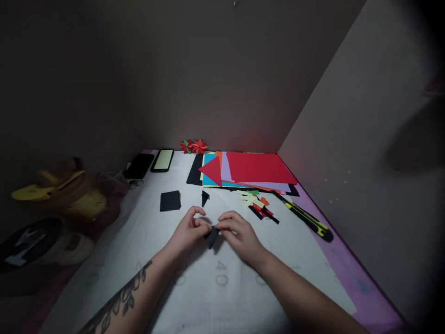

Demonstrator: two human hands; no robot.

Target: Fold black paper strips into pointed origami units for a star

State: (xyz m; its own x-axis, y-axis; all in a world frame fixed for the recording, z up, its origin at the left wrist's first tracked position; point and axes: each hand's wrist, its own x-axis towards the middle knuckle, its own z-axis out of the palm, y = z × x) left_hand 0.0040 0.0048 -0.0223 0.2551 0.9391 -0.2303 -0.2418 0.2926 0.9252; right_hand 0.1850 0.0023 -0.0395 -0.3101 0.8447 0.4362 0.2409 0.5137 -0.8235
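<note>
I'm looking into a small craft corner, probably in a home: a cloth-covered table (215, 308) against 2 plain walls (208, 69), with coloured sheets (262, 167) and folded paper stars (200, 146) at the far side, scraps (257, 201) nearer, and a cutter (308, 219) at right.

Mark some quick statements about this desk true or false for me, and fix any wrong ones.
1. The left hand and right hand both hold the folded black paper. True.
2. The cutter lies left of the paper scraps. False: the cutter lies right of the paper scraps.
3. The red-and-green star and orange star sit side by side. True.
4. The top large sheet is blue. False: it is the red sheet.
5. The black square stack lies left of the loose black piece. True.
</note>
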